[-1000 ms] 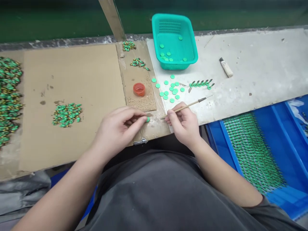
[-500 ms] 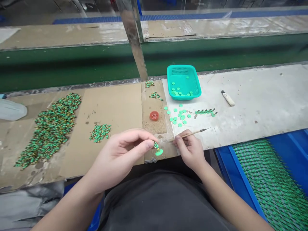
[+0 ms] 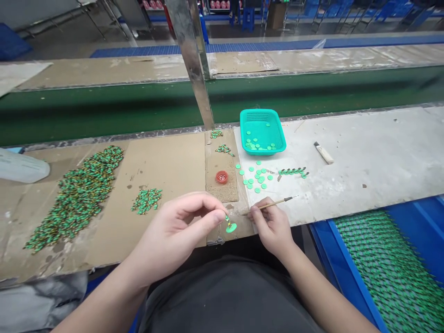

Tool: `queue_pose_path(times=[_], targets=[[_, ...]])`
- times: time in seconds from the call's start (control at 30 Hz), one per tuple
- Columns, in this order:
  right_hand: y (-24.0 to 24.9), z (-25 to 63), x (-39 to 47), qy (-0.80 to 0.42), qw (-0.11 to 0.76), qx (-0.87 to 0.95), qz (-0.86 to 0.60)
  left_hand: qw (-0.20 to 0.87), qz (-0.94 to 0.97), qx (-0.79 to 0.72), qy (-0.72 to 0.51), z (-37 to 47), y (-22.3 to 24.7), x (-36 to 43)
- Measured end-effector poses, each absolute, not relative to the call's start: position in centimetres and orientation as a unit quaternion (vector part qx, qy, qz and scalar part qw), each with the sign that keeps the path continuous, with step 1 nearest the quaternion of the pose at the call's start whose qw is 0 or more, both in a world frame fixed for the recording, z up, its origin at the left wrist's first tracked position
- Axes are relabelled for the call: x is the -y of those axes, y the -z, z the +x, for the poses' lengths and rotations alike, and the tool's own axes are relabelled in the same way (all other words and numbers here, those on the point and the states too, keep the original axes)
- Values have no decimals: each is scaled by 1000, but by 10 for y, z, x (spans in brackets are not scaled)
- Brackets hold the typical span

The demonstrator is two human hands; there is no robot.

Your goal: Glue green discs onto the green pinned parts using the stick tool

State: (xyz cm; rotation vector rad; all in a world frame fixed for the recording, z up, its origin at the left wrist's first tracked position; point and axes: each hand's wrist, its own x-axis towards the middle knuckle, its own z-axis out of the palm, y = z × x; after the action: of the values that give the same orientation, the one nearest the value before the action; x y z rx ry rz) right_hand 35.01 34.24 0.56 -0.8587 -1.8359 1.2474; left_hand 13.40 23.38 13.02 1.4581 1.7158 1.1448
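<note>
Between thumb and forefinger, my left hand (image 3: 189,231) pinches a small green-and-yellow figure (image 3: 228,220), which has a flat green disc (image 3: 231,228) at its lower end. My right hand (image 3: 272,224) grips a thin wooden paintbrush (image 3: 272,204); its dark tip points right, away from the figure. A red cap-like dish (image 3: 221,177) lies on the cardboard beyond my hands. Loose green discs (image 3: 257,176) are spread on the white sheet, beside a row of small figures on discs (image 3: 292,171).
A teal basket (image 3: 262,150) holds more discs. At left are a large heap of small figures (image 3: 79,194), a smaller pile (image 3: 146,200) and a translucent container (image 3: 22,166). A white tube (image 3: 323,153) lies at right. A blue tray (image 3: 360,286) full of figures stands lower right. A metal post (image 3: 194,64) rises behind.
The view has tilted up, so the bench sits lower in the picture. My left hand still holds the figure with its disc, and my right hand the paintbrush; the disc's tilt differs slightly.
</note>
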Motion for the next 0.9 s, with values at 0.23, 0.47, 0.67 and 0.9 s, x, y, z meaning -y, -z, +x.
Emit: queue_pose_path(times=[0.23,0.47,0.67,0.9], targets=[[-7,351,-346,-494,359,719,-332,79,704,-602,-369,130,-60,-238],[-9,351,-349,-496,342,739,-303,70,716,-612,-329,126,-20,-233],[-14,348,-347,-543,310,725,-289,95,706,-640,-290,127,-18,-237],[-11,342,-356,-476,283,798,-239,94,692,-658,-283,130,-11,-240]])
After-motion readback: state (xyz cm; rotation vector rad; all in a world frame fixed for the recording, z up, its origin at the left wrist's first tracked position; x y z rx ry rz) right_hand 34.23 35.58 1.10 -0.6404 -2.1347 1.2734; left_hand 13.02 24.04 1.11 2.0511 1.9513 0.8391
